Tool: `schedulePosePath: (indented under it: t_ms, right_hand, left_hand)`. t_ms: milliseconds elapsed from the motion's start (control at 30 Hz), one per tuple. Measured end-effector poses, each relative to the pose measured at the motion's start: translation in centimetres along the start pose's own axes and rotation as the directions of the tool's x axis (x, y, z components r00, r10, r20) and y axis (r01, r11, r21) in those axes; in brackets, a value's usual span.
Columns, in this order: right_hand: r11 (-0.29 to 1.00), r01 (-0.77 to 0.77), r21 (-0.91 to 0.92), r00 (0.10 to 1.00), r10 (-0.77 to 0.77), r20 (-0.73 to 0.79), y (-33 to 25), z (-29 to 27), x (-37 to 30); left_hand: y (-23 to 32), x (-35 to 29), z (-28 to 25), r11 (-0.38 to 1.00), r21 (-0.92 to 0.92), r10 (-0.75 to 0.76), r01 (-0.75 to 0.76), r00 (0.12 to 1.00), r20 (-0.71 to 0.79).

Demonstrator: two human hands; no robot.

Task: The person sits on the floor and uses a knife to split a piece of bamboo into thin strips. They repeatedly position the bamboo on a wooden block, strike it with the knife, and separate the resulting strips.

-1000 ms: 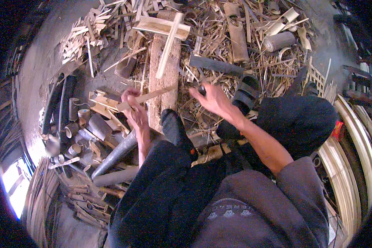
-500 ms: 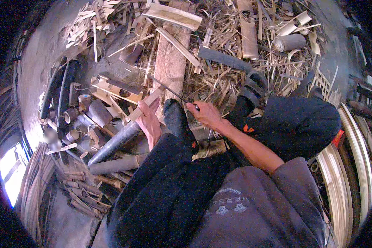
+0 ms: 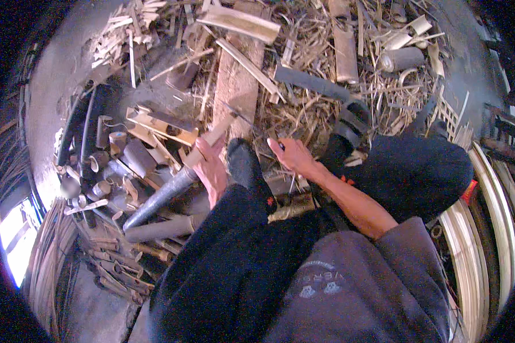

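Observation:
My left hand (image 3: pixel 211 166) is closed around a pale split bamboo piece (image 3: pixel 217 132), which slants up and to the right. A grey, pole-like length (image 3: pixel 161 198) extends from below that hand toward the lower left; I cannot tell whether it is joined to the bamboo. My right hand (image 3: pixel 294 156) grips a knife whose thin dark blade (image 3: pixel 243 118) reaches left to the bamboo's upper end. Whether the edge touches it is hard to tell. Most of the handle is hidden in my fingers. A dark-covered foot (image 3: pixel 244 163) rests between my hands on a wooden plank (image 3: pixel 238 74).
Bamboo tubes (image 3: pixel 138 157) and split pieces crowd the left side. Shavings (image 3: pixel 303 117) cover the floor ahead, with a bamboo section (image 3: pixel 402 59) at the far right. Long pale strips (image 3: pixel 464 257) curve along the right; darker strips (image 3: pixel 43 268) stand at the left.
My right hand has moved a little to the right with the knife, and the blade has slid the same way. The bamboo's upper end has shifted slightly up and right.

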State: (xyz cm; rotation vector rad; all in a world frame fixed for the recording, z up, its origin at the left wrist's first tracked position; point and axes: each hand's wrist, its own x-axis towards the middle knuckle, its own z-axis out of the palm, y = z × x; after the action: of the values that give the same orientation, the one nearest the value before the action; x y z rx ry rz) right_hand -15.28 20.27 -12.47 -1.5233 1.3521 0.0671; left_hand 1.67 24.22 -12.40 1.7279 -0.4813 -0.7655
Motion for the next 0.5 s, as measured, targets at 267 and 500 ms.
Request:
schedulePosePath:
  t_ms: [267, 500]
  right_hand:
    - [0.999, 0.038, 0.009, 0.998, -0.038, -0.05, -0.6, 2.0, -0.5]
    - [0.998, 0.063, 0.003, 0.997, -0.063, -0.037, -1.6, 1.1, -0.3]
  left_hand:
    - [-0.2, 0.7, -0.1, 1.0, -0.008, -0.008, 0.008, 1.0, 0.001]
    - [-0.1, 0.7, -0.4, 0.999, -0.029, -0.014, 0.014, 1.0, -0.011]
